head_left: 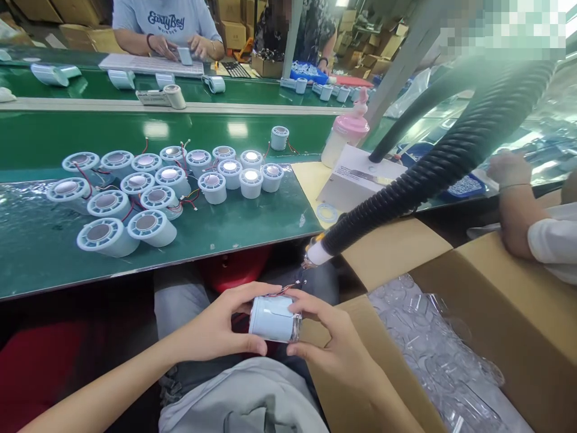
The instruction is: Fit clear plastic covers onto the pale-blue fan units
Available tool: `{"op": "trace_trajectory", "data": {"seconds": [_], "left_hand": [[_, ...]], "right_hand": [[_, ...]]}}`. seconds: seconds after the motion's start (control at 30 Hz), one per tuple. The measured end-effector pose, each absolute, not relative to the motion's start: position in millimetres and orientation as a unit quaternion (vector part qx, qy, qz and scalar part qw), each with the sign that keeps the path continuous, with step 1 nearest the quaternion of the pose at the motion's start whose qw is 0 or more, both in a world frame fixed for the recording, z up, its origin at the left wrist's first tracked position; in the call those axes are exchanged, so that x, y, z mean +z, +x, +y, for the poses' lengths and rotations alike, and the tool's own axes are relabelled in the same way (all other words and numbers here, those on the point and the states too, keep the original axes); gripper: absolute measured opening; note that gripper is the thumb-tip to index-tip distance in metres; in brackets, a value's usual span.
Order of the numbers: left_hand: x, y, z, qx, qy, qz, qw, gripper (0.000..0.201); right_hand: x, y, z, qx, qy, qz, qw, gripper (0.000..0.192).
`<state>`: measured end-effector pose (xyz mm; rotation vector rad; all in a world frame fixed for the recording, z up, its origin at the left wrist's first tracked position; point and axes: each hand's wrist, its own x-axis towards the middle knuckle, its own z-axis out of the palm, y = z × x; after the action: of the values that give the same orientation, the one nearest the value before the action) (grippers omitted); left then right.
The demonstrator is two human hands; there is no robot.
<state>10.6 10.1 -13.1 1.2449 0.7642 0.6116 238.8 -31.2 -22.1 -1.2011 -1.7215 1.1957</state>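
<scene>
The pale blue cylinder (274, 319) lies on its side between both hands, left hand (220, 328) gripping its near end, right hand (331, 343) curled round its clear far end.

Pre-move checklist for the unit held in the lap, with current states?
1. Left hand on the pale blue cylinder: ok, fingers wrap its left side.
2. Right hand on the cylinder: ok, fingertips at its right end.
3. Red wires at the cylinder's top free of the fingers: cannot tell.
4. Black hose nozzle apart from the cylinder: ok, it hangs above.
5. Cardboard box open: ok, clear plastic parts inside.
6. Finished units away from the green table's edge: ok.
</scene>
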Motion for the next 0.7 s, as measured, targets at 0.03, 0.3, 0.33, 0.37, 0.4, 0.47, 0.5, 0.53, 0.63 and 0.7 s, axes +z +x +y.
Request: {"op": "trace_trajectory", "data": {"seconds": [0.03,0.3,0.33,0.37,0.4,0.47,0.5,0.53,0.63,0.7], "left_hand": [[-11.2,10.4,10.3,0.282,0.574,0.339,0.69,0.065],[-6.9,7.3,13.8,0.253,0.694,0.309,0.6,0.069],[-6.9,6.7,13.9,0.246,0.698,0.312,0.595,0.069],[-7.0,6.2,13.7,0.24,0.701,0.316,0.592,0.07],[-7.1,5.7,13.4,0.236,0.703,0.319,0.59,0.069],[-7.6,4.9,12.5,0.233,0.706,0.32,0.587,0.069],[-7.9,4.4,12.0,0.234,0.708,0.32,0.585,0.069],[-8.1,4.1,11.5,0.235,0.71,0.318,0.583,0.069],[-8.9,3.0,10.8,0.235,0.718,0.317,0.573,0.069],[-9.5,2.1,10.7,0.234,0.723,0.317,0.567,0.069]], "right_hand": [[-21.3,238.6,-31.3,0.473,-0.465,-0.659,0.354,0.044],[-16.3,237.8,-31.2,0.564,-0.452,-0.587,0.364,0.044],[-15.2,237.8,-31.0,0.575,-0.449,-0.579,0.364,0.044],[-13.9,237.7,-30.9,0.587,-0.445,-0.571,0.363,0.044],[-12.6,237.6,-30.7,0.599,-0.442,-0.562,0.362,0.043],[-10.1,237.1,-30.3,0.623,-0.437,-0.54,0.359,0.043],[-9.1,236.7,-30.1,0.635,-0.436,-0.529,0.357,0.043],[-8.3,236.3,-29.9,0.646,-0.437,-0.517,0.354,0.043],[-8.2,234.2,-28.7,0.678,-0.44,-0.477,0.346,0.044],[-9.3,232.3,-27.5,0.699,-0.435,-0.448,0.348,0.044]]}}
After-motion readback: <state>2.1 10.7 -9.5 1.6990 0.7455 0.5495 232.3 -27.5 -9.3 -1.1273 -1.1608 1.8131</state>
